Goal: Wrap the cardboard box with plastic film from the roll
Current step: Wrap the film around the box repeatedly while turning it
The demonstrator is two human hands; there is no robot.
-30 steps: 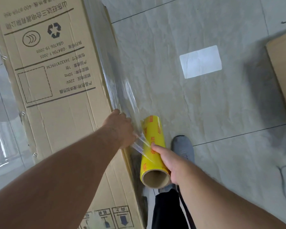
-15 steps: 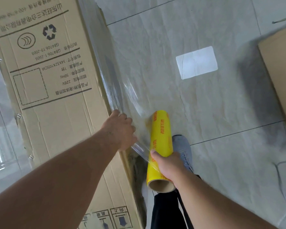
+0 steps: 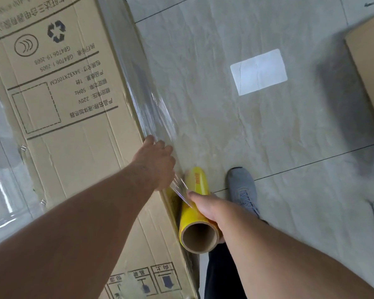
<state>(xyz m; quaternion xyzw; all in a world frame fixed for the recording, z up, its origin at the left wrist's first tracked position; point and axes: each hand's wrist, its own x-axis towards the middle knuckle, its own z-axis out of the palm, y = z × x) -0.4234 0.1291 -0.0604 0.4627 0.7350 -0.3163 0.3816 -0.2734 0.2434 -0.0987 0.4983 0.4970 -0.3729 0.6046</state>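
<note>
Head view: left hand (image 3: 154,164) presses plastic film (image 3: 158,117) flat-fingered against cardboard box (image 3: 73,134) edge; right hand (image 3: 205,205) grips yellow roll (image 3: 195,203) just beside box. Risk: film bunching or tearing if tension slackens.

head-worn view, steeply downward, near hands (image 3: 153,162), floor (image 3: 268,147)

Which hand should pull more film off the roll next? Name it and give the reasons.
Right. The right hand already grips the yellow roll, free beside the cardboard box. The left hand is busy on the film at the box's edge.
</note>
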